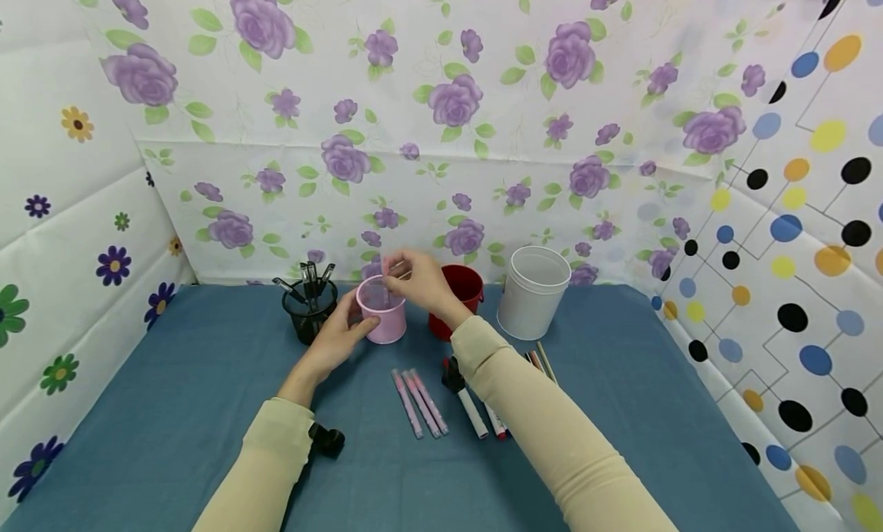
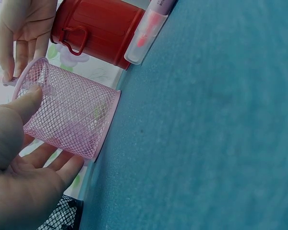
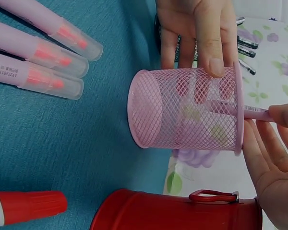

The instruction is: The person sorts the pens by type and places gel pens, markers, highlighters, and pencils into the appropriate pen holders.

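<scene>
A pink mesh pen cup (image 1: 386, 324) stands on the blue cloth, and my left hand (image 1: 336, 337) grips its side with the thumb in front and fingers around the back. Over the rim, my right hand (image 1: 421, 280) pinches a pink highlighter (image 3: 257, 113). The highlighter's lower part shows through the mesh, inside the cup. Three more pink highlighters (image 1: 419, 403) lie side by side on the cloth in front of the cup.
Left of the cup is a black mesh holder (image 1: 304, 318) with several black pens. A red bucket (image 1: 466, 282) and a white bucket (image 1: 528, 309) stand to the right. Markers (image 1: 473, 414) and pencils (image 1: 546, 362) lie partly under my right forearm.
</scene>
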### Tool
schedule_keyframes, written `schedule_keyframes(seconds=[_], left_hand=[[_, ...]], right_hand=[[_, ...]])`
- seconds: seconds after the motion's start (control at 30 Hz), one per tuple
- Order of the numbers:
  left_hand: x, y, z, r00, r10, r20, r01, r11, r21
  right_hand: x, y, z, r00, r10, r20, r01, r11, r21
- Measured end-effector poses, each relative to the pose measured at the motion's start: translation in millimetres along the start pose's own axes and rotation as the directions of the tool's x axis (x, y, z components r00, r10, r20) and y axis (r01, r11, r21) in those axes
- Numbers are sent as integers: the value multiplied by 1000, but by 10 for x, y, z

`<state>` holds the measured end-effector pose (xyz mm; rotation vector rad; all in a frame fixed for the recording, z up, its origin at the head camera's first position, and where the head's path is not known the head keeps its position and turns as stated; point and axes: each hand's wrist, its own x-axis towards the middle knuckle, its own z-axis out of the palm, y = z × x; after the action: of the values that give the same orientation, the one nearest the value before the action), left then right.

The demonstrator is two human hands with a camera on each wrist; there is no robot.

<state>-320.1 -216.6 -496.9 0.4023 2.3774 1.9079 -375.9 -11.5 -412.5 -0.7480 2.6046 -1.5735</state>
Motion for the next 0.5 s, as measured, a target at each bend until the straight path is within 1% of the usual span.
schedule_keyframes(seconds=[0.33, 0.5], left_hand=[[3, 7, 3, 1000, 4, 6, -4, 1000, -3], [-4, 9, 4, 1000, 0, 4, 0, 1000, 5]], right_hand=[[-19, -12, 6, 1000, 12, 5, -11, 996, -85], [-34, -29, 3, 1000, 23, 3, -22, 995, -93]])
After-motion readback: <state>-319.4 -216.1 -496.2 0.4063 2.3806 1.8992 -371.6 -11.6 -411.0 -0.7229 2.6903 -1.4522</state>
